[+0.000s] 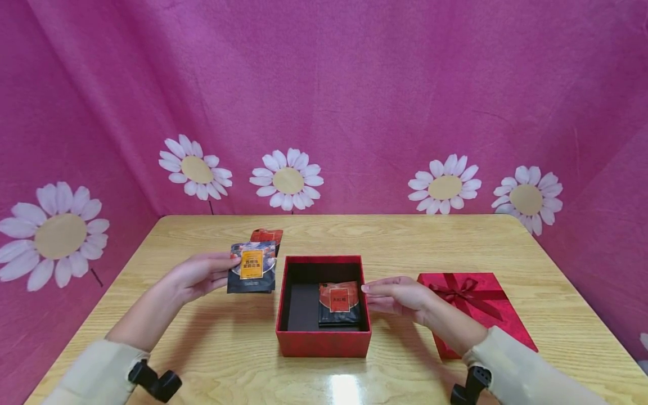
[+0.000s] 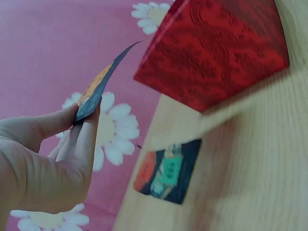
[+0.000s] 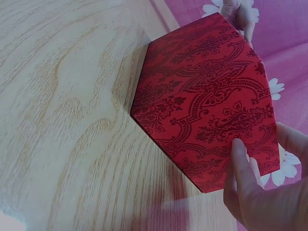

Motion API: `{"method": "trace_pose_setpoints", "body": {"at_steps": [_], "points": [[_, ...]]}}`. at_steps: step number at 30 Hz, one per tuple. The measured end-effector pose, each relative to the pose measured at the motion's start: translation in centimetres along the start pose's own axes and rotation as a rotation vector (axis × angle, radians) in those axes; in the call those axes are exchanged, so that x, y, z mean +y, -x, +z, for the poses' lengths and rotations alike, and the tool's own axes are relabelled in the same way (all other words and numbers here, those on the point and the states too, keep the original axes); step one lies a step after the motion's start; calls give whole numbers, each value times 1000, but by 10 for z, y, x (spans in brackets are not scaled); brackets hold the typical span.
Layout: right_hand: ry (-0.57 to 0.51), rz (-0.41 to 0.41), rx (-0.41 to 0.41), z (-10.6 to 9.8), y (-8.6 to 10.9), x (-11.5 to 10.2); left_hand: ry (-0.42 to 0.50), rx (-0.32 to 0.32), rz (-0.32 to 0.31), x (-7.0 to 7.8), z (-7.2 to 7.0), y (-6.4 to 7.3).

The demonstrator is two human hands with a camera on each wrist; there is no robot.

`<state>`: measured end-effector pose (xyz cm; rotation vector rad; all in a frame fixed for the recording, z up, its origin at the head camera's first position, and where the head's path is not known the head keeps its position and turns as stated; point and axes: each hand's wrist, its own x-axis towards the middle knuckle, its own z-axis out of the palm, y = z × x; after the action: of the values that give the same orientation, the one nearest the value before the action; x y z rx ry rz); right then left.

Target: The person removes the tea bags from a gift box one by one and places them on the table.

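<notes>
Sachet, flat, squarish, dark blue with orange label, sits pinched in your left hand, just left of the open, red, patterned, square box; your right hand, farther off, holds the box's right wall.

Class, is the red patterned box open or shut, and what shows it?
Open: the box shows its dark interior; the red ribboned lid lies apart on the wood-grained table.

rear sachet: partly hidden, head view | box: cropped, left wrist view
</notes>
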<state>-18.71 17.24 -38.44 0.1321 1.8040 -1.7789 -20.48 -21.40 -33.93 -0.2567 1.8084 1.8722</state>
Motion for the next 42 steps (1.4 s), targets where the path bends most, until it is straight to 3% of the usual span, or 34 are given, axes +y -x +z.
{"method": "trace_pose_setpoints", "body": {"at_steps": [6,17,24,34,42], "points": [[-4,0,-5,0,0,0,3,42,-8,-18,-12,-8],[-21,0,-13,-1,0,0,-125,116,-96,-54,-18,-21],[-22,5,-9,-1,0,0,-174,94,-118,-70,-19,-21],[-17,23,1,0,0,-2,-208,160,-130,-75,-16,-19],[-19,28,5,1,1,-3,-427,292,-99,-78,-10,-17]]}}
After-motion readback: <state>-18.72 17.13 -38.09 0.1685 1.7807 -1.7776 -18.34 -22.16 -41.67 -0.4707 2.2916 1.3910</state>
